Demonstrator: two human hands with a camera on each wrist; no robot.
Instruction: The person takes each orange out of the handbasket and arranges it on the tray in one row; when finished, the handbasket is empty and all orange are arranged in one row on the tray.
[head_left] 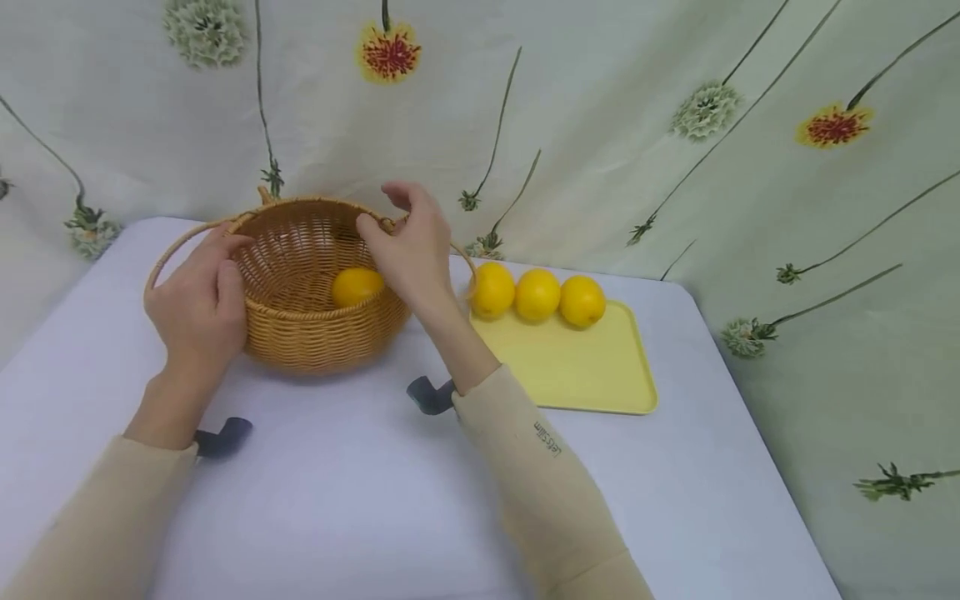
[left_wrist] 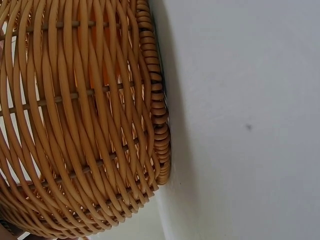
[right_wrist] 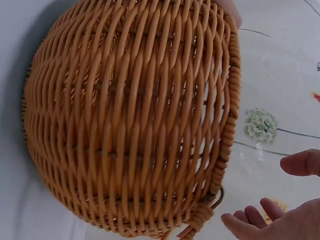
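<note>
A brown wicker basket (head_left: 322, 340) stands on the table at the left in the head view, with one orange (head_left: 356, 286) inside. My left hand (head_left: 197, 304) grips its left rim, beside the thin loop handle (head_left: 171, 247). Over the right rim is my right hand (head_left: 415, 250), thumb and fingers spread apart. In the right wrist view, that hand (right_wrist: 287, 220) shows nothing between its fingers, near the handle joint (right_wrist: 200, 216). The woven side (left_wrist: 75, 115) fills much of the left wrist view, hiding most of the left hand.
Three oranges (head_left: 537, 295) line the back edge of a yellow tray (head_left: 577, 367), right of the basket. A flower-patterned cloth (head_left: 600, 75) hangs behind the white table (head_left: 337, 500). Dark curved pieces (head_left: 223, 437) stick out at both wrists.
</note>
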